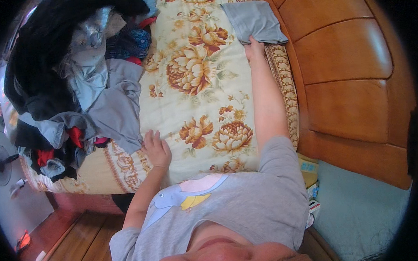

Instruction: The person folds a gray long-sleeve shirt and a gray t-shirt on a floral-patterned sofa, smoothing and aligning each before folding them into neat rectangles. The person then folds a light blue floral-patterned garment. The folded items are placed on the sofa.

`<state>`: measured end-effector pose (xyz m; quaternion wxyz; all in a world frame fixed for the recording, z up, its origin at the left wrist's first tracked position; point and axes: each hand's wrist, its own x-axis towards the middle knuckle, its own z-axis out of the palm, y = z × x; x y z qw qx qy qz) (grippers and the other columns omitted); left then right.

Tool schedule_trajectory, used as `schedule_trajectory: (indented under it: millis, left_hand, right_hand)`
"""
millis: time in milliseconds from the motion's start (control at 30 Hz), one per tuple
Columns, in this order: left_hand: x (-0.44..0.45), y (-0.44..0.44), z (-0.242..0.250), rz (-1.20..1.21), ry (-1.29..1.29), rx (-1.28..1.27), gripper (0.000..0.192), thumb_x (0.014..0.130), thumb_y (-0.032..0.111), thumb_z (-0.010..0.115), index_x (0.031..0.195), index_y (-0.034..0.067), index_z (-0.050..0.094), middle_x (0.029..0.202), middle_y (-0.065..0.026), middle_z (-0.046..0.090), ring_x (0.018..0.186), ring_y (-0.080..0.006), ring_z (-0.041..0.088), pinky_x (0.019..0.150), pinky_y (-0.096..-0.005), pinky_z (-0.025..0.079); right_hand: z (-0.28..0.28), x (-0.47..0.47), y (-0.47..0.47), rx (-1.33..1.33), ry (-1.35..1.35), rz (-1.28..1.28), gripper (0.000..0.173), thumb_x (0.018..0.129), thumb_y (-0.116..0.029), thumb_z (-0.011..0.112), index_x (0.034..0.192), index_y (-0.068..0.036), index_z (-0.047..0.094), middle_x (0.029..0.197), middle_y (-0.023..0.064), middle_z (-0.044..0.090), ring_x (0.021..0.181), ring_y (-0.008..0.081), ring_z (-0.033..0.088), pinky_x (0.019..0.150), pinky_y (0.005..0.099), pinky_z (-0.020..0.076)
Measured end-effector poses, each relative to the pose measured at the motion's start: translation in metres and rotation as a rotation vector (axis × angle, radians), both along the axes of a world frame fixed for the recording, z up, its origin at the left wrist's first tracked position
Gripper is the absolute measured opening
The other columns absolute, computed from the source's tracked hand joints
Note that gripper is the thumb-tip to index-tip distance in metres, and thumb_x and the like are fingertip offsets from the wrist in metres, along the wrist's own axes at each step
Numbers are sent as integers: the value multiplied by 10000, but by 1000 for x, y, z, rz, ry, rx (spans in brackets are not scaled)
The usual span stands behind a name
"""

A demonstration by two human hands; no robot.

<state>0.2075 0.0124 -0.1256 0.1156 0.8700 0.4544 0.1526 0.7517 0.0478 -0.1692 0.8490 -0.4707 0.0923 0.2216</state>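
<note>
My right hand grips the near edge of a folded grey garment, which lies at the far right of the bed beside the headboard; the thumb is on top and the fingers are partly hidden under the cloth. On the floral bedspread, my left hand rests palm down with the fingers spread. Its fingertips touch or nearly touch the lower corner of a crumpled grey garment. That garment lies at the right edge of a large heap of clothes, with black cloth and a light blue-grey piece.
A brown padded headboard runs along the right side of the bed. Beyond the bed's left end stands a fan. A white box and other items are beside the bed at the lower right. Wooden boards lie below left.
</note>
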Motion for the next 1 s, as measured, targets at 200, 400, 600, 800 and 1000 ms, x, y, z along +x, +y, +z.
schedule_trajectory:
  millis: [200,400,600,800,1000]
  left_hand:
    - [0,0,1,-9,-16,33,386,811,159,513,1183,58,507,1307,-171,414,1230,-320,361,971,-498,239]
    - [0,-1,2,18,-58,5,363,815,176,525,1166,83,526,1318,-139,419,1245,-312,360,975,-538,246]
    - [-1,0,2,11,-37,36,361,807,196,537,1153,92,542,1309,-124,439,1242,-284,375,984,-518,248]
    - [-5,10,13,-42,-456,-62,245,779,118,593,1022,85,570,1094,-117,519,1058,-315,470,885,-442,360]
    - [-32,139,66,170,-541,228,226,769,68,624,991,33,594,1077,-175,469,951,-312,473,817,-366,394]
  right_hand:
    - [-5,0,7,-170,-95,4,455,836,59,515,1258,-6,357,1306,172,398,1162,335,433,853,501,465]
    - [-6,-15,1,71,44,170,457,882,31,419,1306,39,250,1312,261,344,1180,417,410,901,519,456]
    - [10,-132,-33,17,94,140,396,905,-3,432,1275,39,297,1149,261,498,1071,348,537,918,401,466]
    - [38,-323,-118,-922,-1158,422,197,872,-38,483,1041,58,517,1057,216,560,1043,381,532,929,411,421]
    - [50,-397,-165,-851,-1408,430,180,796,11,489,955,1,573,1088,150,552,1091,334,504,931,430,403]
